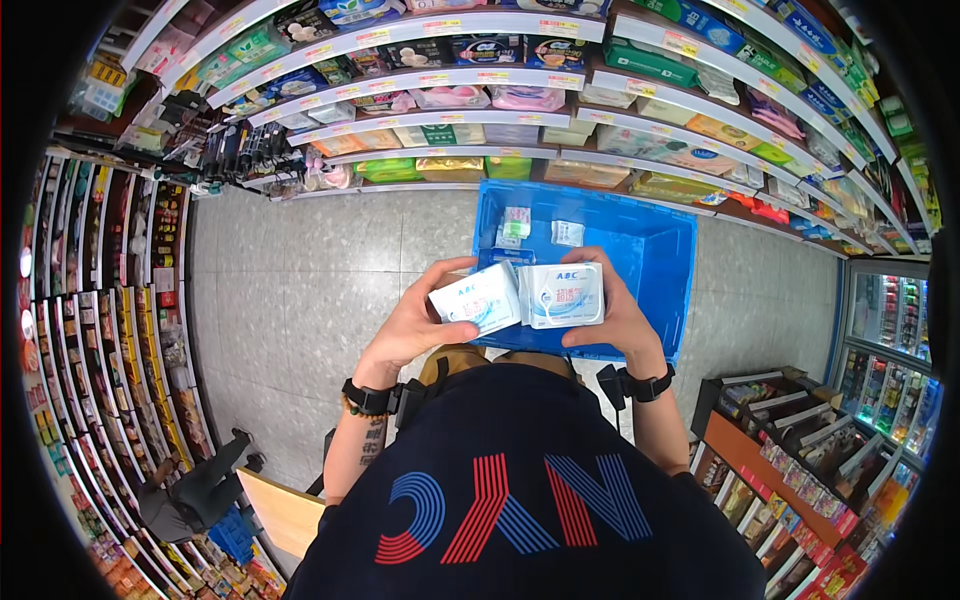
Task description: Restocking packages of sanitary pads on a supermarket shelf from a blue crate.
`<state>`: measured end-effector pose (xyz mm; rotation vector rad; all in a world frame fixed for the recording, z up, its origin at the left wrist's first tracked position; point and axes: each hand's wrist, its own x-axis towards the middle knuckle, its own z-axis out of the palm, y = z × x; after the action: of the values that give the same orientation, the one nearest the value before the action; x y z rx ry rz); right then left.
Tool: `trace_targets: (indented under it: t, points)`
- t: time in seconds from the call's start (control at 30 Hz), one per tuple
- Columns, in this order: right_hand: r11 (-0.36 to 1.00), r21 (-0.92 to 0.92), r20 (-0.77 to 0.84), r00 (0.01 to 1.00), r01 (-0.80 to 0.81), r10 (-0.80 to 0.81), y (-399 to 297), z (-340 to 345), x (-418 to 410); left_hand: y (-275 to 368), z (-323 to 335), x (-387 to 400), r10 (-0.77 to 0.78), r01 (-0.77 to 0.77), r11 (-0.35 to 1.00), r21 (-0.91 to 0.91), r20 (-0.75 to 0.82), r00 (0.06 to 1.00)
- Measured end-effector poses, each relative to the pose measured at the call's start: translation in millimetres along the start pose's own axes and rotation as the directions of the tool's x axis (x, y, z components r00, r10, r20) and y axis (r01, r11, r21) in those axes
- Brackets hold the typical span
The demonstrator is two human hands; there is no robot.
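Observation:
My left hand (409, 319) grips a white ABC sanitary pad pack (480, 300), thumb along its lower edge. A matching ABC pack (566, 295) is held in my right hand (619, 315), its printed front facing up. The two packs meet side by side, the left one tilted. Below them stands a blue plastic crate (652, 274), partly hidden by my hands and the packs. Inside it lie a pink and green pack (517, 222), a small white pack (568, 233) and a dark blue pack (512, 257).
Shelves (442, 79) stocked with pads and tissue packs curve beyond the crate. More shelves (97, 360) line the left side. A person (191, 495) is at lower left near a wooden board (281, 514). Glass-door coolers (892, 322) and a display rack (780, 450) stand at right.

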<state>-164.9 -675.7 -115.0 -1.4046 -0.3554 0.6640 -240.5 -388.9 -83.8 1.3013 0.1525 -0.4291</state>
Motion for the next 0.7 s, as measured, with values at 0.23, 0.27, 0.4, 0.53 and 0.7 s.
trace_targets:
  t: [0.23,0.27,0.4,0.53,0.7]
  points:
    - [1.000,-0.019,0.020,1.000,0.015,-0.015,1,5,-5,-15,-3,0,-0.017,0.016,0.998,-0.058,-0.032,0.999]
    - [1.000,-0.016,0.022,1.000,0.011,-0.010,3,4,-6,-17,-4,1,-0.005,0.004,0.998,-0.061,-0.025,1.000]
    - [1.000,-0.024,0.029,0.999,0.015,-0.014,2,4,-6,-16,-1,2,0.018,-0.018,0.997,-0.069,0.000,1.000]
    - [1.000,-0.012,0.016,1.000,0.012,-0.012,7,0,-5,-16,1,3,-0.046,0.039,0.978,-0.205,-0.033,0.998]
    - [0.977,0.210,0.020,0.999,-0.031,0.027,20,-2,-1,7,20,-5,0.131,-0.132,0.983,0.125,0.018,0.991]
